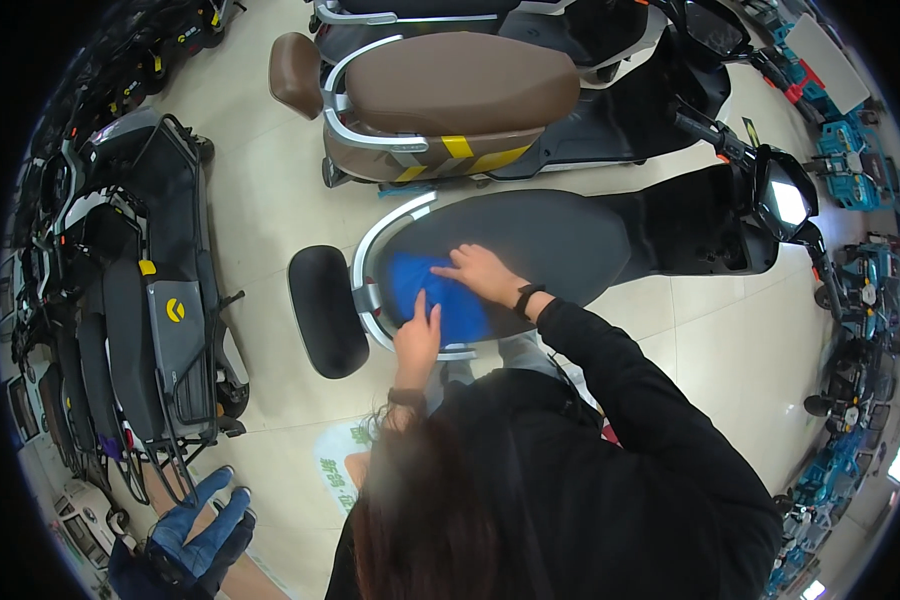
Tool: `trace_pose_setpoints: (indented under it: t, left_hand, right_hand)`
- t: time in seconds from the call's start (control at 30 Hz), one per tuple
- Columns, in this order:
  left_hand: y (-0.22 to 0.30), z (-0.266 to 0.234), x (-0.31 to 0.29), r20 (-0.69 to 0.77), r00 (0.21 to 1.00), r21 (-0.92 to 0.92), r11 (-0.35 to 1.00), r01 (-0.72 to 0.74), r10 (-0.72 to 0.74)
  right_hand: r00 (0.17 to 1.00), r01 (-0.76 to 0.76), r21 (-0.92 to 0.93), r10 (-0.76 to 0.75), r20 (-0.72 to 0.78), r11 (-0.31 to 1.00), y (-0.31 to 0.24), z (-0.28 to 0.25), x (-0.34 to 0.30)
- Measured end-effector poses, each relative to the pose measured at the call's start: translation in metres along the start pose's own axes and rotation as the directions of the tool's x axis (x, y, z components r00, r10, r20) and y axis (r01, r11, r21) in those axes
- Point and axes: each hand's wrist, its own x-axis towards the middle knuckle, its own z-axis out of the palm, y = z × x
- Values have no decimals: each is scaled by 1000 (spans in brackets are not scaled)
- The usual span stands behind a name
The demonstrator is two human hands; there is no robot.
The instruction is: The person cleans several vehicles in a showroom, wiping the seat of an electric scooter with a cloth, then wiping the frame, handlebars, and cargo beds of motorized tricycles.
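Seat (555, 235): dark grey, on a scooter set crosswise before the person; landmark for the rest.
Cloth (462, 316): blue, spread on the left part of the seat, under both hands.
Left hand (417, 342): at the seat's near left edge, two fingers stretched out over the cloth; whether it pinches the cloth, I cannot tell.
Right hand (482, 273): above the seat's left half, fingers extended and spread, tips at the cloth, unclenched.
Bands: one dark band on each wrist, the right (526, 298) over the seat.
Rail (367, 248): silver, curving round the seat's left end.
Backrest (328, 312): black, just left of the seat, beyond the rail.
Mirror (785, 202): well right of the seat.
Brown saddle (460, 82): on another scooter, beyond the seat.
Legs (202, 520): another person's, in blue, far left of the seat, nearer the bottom edge.
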Motion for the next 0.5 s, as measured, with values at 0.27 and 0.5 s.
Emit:
trace_pose_setpoints:
  t: [0.27, 0.5]
  left_hand:
    - [110, 88, 24, 98, 965, 194, 946, -259, 244]
    - [193, 169, 9, 299, 865, 158, 873, -461, 403]
  right_hand:
    - [963, -268, -116, 262, -65, 956, 79, -11, -104]
    - [865, -502, -160, 492, -99, 850, 113, -28, -228]
